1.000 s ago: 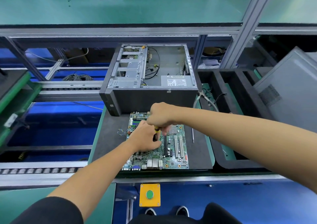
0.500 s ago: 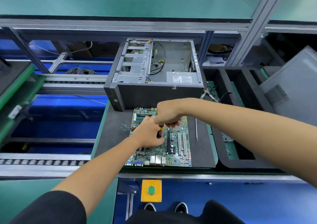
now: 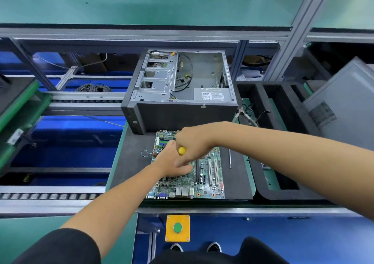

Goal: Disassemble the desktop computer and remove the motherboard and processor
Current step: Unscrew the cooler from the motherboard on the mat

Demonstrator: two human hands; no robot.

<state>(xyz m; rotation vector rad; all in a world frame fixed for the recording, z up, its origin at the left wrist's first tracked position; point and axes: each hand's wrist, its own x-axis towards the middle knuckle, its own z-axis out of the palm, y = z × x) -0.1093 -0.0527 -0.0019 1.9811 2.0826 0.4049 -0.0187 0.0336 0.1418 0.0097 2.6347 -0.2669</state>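
The motherboard (image 3: 194,174) is out of the case and lies flat on the dark mat (image 3: 131,162) at the near edge of the counter, just in front of the gutted computer case (image 3: 182,102), which sits on its side with the open face up, so the work can be done from above. The right hand (image 3: 192,144) has its grip clenched round a yellow-handled screwdriver (image 3: 182,150), held upright over the board's upper middle, handle end toward the camera, probably on a cooler or socket screw, though the tip is hidden. The left hand (image 3: 172,162) rests on the board just below, steadying it; whether its grip pinches the shaft or only presses down, I cannot tell. The count: one motherboard, one case, one screwdriver in hand, one slim metal tool (image 3: 230,158) spare on the mat to the right, two hands at work. The processor isn't visible.
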